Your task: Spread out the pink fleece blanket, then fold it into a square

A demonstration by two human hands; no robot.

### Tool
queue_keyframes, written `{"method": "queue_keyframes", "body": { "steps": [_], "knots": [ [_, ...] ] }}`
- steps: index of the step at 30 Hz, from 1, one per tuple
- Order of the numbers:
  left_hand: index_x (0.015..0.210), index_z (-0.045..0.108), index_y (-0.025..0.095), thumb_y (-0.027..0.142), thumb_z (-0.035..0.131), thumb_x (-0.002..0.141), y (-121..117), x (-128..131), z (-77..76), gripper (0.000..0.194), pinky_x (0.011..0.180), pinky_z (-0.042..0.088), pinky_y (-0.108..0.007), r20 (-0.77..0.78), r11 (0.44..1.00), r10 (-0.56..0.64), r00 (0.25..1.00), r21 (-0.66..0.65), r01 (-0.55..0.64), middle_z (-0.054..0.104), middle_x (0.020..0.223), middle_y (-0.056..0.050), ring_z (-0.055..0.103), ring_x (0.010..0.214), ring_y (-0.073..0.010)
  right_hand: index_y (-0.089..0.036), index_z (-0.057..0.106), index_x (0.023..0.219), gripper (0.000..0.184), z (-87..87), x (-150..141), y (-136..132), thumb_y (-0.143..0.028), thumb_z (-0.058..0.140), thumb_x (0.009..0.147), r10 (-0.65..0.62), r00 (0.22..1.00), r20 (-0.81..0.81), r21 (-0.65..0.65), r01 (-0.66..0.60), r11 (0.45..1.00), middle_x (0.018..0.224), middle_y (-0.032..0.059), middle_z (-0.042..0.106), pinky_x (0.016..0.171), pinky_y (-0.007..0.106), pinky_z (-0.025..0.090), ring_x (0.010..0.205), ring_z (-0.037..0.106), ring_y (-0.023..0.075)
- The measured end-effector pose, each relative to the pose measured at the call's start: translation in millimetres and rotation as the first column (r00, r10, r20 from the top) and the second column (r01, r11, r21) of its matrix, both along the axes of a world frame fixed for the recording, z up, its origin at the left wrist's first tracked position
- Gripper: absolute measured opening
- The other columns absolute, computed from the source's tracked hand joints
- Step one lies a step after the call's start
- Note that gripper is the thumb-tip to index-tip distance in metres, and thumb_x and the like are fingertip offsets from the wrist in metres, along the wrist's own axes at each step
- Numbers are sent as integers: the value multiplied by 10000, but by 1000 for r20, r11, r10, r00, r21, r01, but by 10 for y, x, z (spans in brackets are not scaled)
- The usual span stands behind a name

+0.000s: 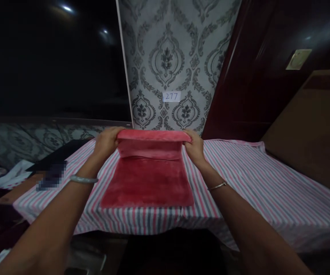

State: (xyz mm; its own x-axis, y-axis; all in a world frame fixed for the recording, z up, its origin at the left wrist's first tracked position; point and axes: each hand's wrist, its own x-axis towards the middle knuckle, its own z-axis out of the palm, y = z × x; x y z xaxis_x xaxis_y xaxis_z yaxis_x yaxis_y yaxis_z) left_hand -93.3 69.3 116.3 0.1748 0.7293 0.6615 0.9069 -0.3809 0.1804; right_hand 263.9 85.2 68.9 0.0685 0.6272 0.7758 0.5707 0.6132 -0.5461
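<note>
A red plush towel lies on a table covered with a pink, white and grey striped cloth. Its far edge is lifted and curled over toward me. My left hand grips the far left corner of that raised edge, fingers closed round the fabric. My right hand grips the far right corner the same way. A bangle sits on each wrist. The near half of the towel rests flat near the table's front edge.
A patterned grey wall carries a small label reading 277. A dark screen fills the upper left and a dark wooden door the right. Papers and a dark flat object lie at the left.
</note>
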Motion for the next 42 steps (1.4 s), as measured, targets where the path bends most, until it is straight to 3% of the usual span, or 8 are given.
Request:
{"method": "queue_keyframes", "body": {
  "steps": [3,8,11,18,25,30,35,42],
  "knots": [
    [1300,651,197,111,433,821,-132,-109,-265,534,1081,452,-392,-78,998,-24,997,57,28,666,1333,-86,592,1260,-242,-220,692,1170,542,-351,13,-208,-54,467,706,49,997,52,130,-56,990,1393,73,597,1124,423,415,1313,530,233],
    [1374,613,231,118,424,828,-639,-413,-1432,589,1074,479,-386,-255,985,-128,959,-142,94,622,1407,-79,599,1271,-238,-255,651,1268,704,-1410,112,-789,3,438,648,212,940,267,-155,-176,972,1466,64,532,1078,395,483,1338,527,219],
    [1432,553,190,127,434,833,-820,-497,-1816,615,1089,475,-390,-238,983,-137,961,-156,101,545,1490,-98,532,1353,-245,-259,637,1295,769,-1657,134,-933,15,436,606,229,928,294,-248,-157,956,1505,50,498,1077,386,493,1352,519,215],
    [1421,566,177,115,431,855,-812,-474,-1694,585,1128,450,-424,-261,992,-122,957,-33,118,580,1450,-123,534,1352,-263,-253,638,1296,736,-1406,189,-956,14,436,641,116,960,256,-130,-85,988,1462,58,542,1086,394,491,1325,545,217],
    [1408,581,199,75,431,800,-965,-487,-1899,638,1132,455,-431,-256,980,-130,958,-181,85,561,1474,-103,508,1378,-261,-236,630,1325,764,-1711,206,-1182,31,454,630,166,910,380,-236,-78,969,1485,88,530,1088,424,494,1350,523,240],
    [1422,555,195,133,460,791,-1037,-420,-1614,641,1151,394,-513,-291,943,-149,945,-328,48,546,1485,-126,495,1387,-285,-229,615,1344,768,-1783,170,-1185,28,449,639,158,928,337,-243,-77,967,1503,97,506,1107,451,474,1379,492,249],
    [1517,434,222,310,564,862,-1164,163,-1269,673,1178,258,-608,-318,942,-237,918,-307,136,476,1540,-147,437,1411,-344,-232,642,1300,734,-1701,113,-1178,17,469,630,113,936,333,-276,-18,961,1481,85,530,1089,456,481,1337,530,261],
    [1470,486,160,175,580,855,-1062,1371,-1310,623,1110,382,-528,-264,909,-361,895,-315,274,499,1502,-180,477,1349,-345,-198,631,1295,616,-1328,3,-1198,-59,482,714,104,967,232,-248,-45,968,1411,110,570,1123,441,444,1315,540,246]
  ]
}}
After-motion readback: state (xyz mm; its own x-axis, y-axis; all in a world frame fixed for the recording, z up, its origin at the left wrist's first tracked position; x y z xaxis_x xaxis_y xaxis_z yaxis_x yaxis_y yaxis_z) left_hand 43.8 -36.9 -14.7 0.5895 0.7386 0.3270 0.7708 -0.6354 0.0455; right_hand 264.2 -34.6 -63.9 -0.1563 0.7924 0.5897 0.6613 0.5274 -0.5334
